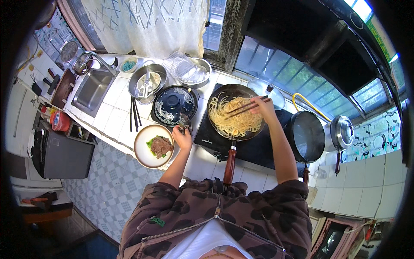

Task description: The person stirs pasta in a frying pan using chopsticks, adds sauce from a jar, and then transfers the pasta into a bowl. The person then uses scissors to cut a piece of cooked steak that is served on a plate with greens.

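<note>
In my right hand (262, 109) is a pair of dark wooden chopsticks (243, 108), their tips in a heap of cooked noodles (244, 121). The noodles lie in a dark frying pan (228, 90) on a black cooktop (207, 129), and its reddish-brown handle (230, 166) points towards me. My left hand (182, 138) grips a small dark object (184, 121) that I cannot identify exactly. It is held in front of a dark blue lidded pot (173, 105) with fish drawings. Beside that hand, a round plate (140, 142) bears browned meat (161, 146) over green leaves (150, 143).
A second, deep pan (307, 136) and a lidded steel pot (342, 132) stand to the right. Behind the cooktop rests a glass lid (275, 95). Several dark chopsticks (134, 113), a steel bowl (132, 83) and a sink (92, 87) lie leftward.
</note>
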The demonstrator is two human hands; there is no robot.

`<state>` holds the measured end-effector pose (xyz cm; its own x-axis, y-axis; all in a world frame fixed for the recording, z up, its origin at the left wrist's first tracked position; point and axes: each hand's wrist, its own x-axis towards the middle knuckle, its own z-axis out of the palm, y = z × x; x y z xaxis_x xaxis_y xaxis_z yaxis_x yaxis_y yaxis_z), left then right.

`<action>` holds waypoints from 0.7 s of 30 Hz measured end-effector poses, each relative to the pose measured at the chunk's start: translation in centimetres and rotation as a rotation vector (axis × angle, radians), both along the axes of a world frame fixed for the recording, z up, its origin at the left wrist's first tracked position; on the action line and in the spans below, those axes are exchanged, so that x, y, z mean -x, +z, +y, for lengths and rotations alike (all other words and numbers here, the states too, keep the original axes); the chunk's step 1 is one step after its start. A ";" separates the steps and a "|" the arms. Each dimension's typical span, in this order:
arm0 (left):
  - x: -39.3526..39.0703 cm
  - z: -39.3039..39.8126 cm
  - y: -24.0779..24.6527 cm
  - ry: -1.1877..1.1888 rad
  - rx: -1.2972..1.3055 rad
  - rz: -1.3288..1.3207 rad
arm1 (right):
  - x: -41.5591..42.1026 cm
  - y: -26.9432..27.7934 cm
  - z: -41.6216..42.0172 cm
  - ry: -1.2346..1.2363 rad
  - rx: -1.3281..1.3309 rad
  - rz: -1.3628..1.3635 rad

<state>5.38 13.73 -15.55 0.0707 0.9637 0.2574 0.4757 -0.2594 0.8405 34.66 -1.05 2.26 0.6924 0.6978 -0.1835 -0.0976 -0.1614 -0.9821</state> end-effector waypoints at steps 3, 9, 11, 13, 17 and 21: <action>-0.3 -0.2 0.8 0.010 0.073 0.050 | 0.9 3.5 -3.8 -0.030 0.093 -0.210; -1.0 -0.6 2.3 0.040 0.221 0.159 | 9.1 2.5 -7.2 0.193 -0.052 -0.536; -1.1 -0.5 2.9 0.074 0.264 0.207 | 13.1 3.7 -6.6 0.456 -0.029 -0.791; -1.4 -0.1 2.8 0.064 0.259 0.210 | 14.2 2.4 -6.5 0.529 0.048 -1.025; -1.3 0.1 1.6 0.084 0.206 0.120 | 12.3 1.4 -7.9 0.326 0.145 -1.196; -0.7 -1.2 1.5 0.078 0.008 0.031 | 10.4 2.3 -10.1 0.035 0.041 -1.073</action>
